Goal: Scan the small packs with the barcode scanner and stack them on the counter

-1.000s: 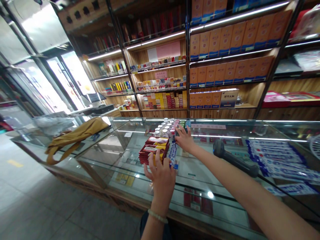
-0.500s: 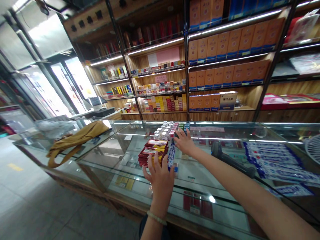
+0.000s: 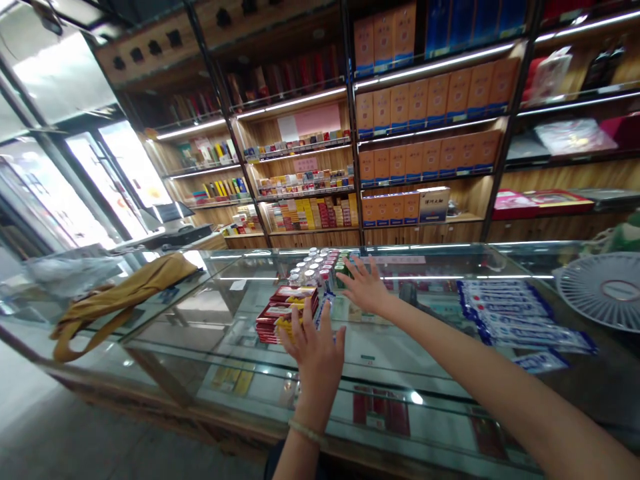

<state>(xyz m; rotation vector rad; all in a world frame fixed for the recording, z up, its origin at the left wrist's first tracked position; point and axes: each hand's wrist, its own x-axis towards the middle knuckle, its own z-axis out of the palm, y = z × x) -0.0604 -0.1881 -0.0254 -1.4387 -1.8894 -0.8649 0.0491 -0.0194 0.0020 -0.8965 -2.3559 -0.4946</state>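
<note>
My left hand [image 3: 317, 343] is open with spread fingers, at the right front of a stack of red and yellow packets [image 3: 280, 313]; whether the fingertips touch it I cannot tell. A blue-and-white packet [image 3: 326, 303] lies along the stack's right side, partly hidden behind that hand. Over the glass counter [image 3: 380, 347], my right hand [image 3: 367, 287] is also open, fingers fanned out and holding nothing. Close to its fingertips stand rows of small containers with white, pink and green tops [image 3: 310, 273].
Several blue-and-white packets [image 3: 515, 313] lie on the right, near a white fan [image 3: 613, 290]. A dark handheld scanner [image 3: 409, 293] sits behind my right forearm. To the left lies a mustard-coloured bag [image 3: 115, 290]. Boxed shelves [image 3: 425, 160] line the wall.
My right hand has come away from the blue-and-white packet, its fingers spreading wider. The left hand stays by the stack. The view has turned to the right, bringing more of the fan into sight.
</note>
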